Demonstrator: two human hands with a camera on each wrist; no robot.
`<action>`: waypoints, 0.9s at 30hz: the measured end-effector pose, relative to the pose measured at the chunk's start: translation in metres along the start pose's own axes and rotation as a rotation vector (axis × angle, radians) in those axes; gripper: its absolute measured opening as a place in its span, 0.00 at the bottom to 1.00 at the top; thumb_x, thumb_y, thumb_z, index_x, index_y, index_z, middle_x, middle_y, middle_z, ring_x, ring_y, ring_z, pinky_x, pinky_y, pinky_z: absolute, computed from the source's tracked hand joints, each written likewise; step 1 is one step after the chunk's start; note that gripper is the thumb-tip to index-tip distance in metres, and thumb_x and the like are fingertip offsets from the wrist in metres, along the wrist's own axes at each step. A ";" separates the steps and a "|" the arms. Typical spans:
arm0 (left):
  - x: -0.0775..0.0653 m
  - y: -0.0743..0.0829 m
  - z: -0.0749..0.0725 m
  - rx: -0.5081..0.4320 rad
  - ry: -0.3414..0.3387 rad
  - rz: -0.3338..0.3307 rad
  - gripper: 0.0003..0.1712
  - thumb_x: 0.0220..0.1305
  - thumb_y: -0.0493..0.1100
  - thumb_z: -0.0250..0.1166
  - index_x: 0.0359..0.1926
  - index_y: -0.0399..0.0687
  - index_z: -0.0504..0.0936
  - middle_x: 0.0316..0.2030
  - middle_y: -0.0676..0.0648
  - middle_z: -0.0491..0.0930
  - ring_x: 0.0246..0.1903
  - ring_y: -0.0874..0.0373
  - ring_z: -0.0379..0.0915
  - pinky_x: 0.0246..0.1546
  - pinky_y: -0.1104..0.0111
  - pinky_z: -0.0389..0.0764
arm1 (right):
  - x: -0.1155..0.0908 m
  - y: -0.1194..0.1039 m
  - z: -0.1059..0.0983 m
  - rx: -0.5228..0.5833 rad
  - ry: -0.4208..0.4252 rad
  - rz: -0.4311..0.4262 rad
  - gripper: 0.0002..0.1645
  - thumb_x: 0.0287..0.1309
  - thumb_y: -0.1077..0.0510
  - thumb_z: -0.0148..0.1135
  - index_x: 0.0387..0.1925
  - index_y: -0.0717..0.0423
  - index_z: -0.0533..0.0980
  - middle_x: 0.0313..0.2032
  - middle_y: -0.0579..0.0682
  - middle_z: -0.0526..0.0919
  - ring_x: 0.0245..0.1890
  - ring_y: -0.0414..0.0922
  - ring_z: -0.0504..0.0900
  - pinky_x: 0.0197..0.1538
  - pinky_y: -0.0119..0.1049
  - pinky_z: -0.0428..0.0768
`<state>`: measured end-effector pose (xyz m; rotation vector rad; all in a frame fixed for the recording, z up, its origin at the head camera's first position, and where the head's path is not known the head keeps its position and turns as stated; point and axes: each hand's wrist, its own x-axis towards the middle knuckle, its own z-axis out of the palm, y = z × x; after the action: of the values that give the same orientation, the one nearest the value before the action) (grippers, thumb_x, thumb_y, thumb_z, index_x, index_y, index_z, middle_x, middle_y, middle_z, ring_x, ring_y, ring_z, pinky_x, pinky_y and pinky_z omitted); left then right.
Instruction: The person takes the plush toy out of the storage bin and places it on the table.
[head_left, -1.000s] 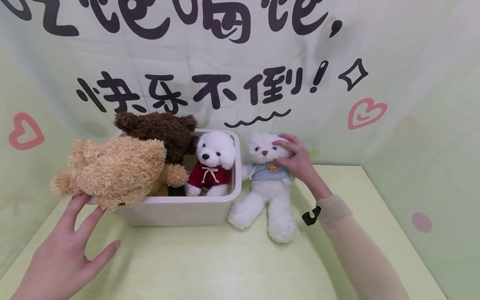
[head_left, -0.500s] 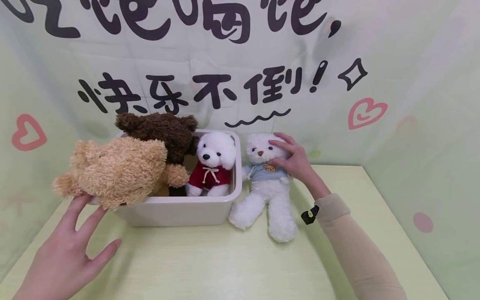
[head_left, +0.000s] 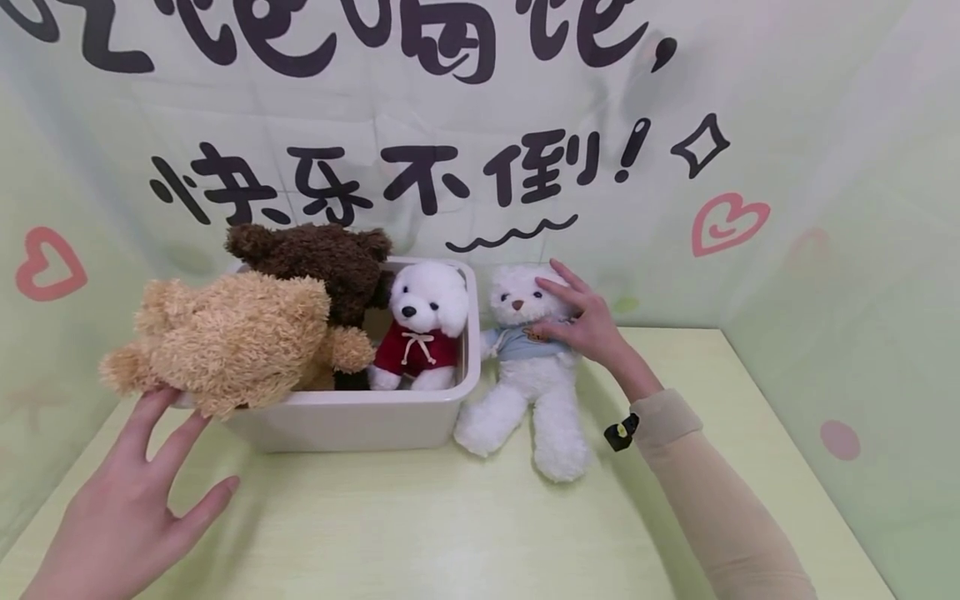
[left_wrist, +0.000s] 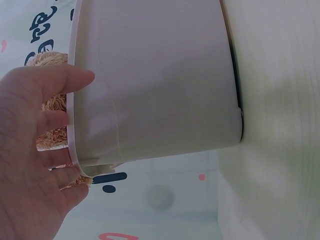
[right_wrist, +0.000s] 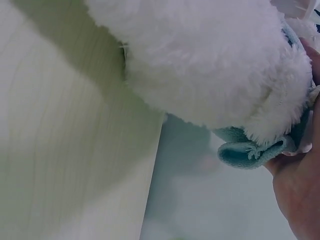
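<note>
In the head view, my left hand (head_left: 123,508) has its fingers spread, fingertips at the underside of a tan teddy bear (head_left: 240,342) that lies over the left end of a white bin (head_left: 352,425). Its thumb stands apart, in front of the bin. The left wrist view shows the fingers along the bin's rim (left_wrist: 71,107). My right hand (head_left: 596,329) grips a white teddy bear (head_left: 536,375) in a light blue shirt, which sits upright against the bin's right end. The thumb lies across the shirt, the fingers beside the head; some fingertips are hidden.
Inside the bin are a dark brown plush (head_left: 322,258) and a white plush dog (head_left: 427,300) in a red top. Behind stands a wall (head_left: 450,108) with black lettering. The pale wooden table (head_left: 450,533) extends forward.
The white teddy bear has shifted slightly left with my right hand. The right thumb has slid from under its muzzle down onto the shirt. My left hand stays in place.
</note>
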<state>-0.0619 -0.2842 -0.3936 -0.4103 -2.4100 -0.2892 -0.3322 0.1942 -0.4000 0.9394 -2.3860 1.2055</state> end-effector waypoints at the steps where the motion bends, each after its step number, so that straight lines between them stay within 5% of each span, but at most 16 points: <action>1: 0.000 0.000 0.000 -0.002 -0.003 -0.003 0.54 0.66 0.80 0.41 0.58 0.33 0.76 0.67 0.27 0.63 0.50 0.33 0.69 0.11 0.53 0.69 | 0.000 0.000 -0.001 -0.004 -0.004 0.000 0.45 0.44 0.65 0.83 0.66 0.60 0.76 0.77 0.55 0.60 0.75 0.58 0.61 0.72 0.52 0.64; 6: 0.001 -0.001 0.001 -0.008 -0.003 -0.008 0.54 0.66 0.80 0.41 0.57 0.33 0.76 0.67 0.26 0.63 0.53 0.31 0.67 0.12 0.48 0.71 | -0.003 -0.002 -0.003 -0.057 -0.031 -0.016 0.47 0.46 0.62 0.83 0.69 0.58 0.74 0.78 0.57 0.57 0.76 0.62 0.58 0.73 0.58 0.61; 11: -0.001 0.000 0.003 -0.021 0.030 -0.003 0.54 0.67 0.80 0.42 0.57 0.33 0.76 0.66 0.26 0.64 0.65 0.31 0.62 0.30 0.41 0.73 | -0.006 -0.002 -0.002 -0.132 -0.081 -0.053 0.45 0.57 0.49 0.77 0.73 0.54 0.70 0.79 0.60 0.54 0.76 0.65 0.56 0.72 0.64 0.59; 14: -0.001 -0.001 0.003 -0.024 0.037 -0.003 0.54 0.67 0.80 0.42 0.57 0.32 0.76 0.67 0.26 0.64 0.65 0.31 0.62 0.32 0.41 0.73 | -0.008 -0.002 -0.002 -0.140 -0.100 -0.049 0.44 0.61 0.45 0.73 0.74 0.52 0.68 0.80 0.58 0.52 0.76 0.65 0.55 0.71 0.66 0.58; 27: 0.000 -0.002 0.002 -0.008 0.039 0.011 0.54 0.67 0.80 0.41 0.56 0.32 0.77 0.66 0.26 0.65 0.66 0.33 0.62 0.30 0.42 0.74 | -0.016 -0.002 -0.003 -0.132 -0.105 0.022 0.41 0.63 0.53 0.70 0.75 0.51 0.67 0.80 0.60 0.51 0.77 0.61 0.54 0.69 0.69 0.60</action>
<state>-0.0642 -0.2852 -0.3954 -0.4173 -2.3690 -0.2993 -0.3190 0.2024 -0.4056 0.9586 -2.5285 1.0148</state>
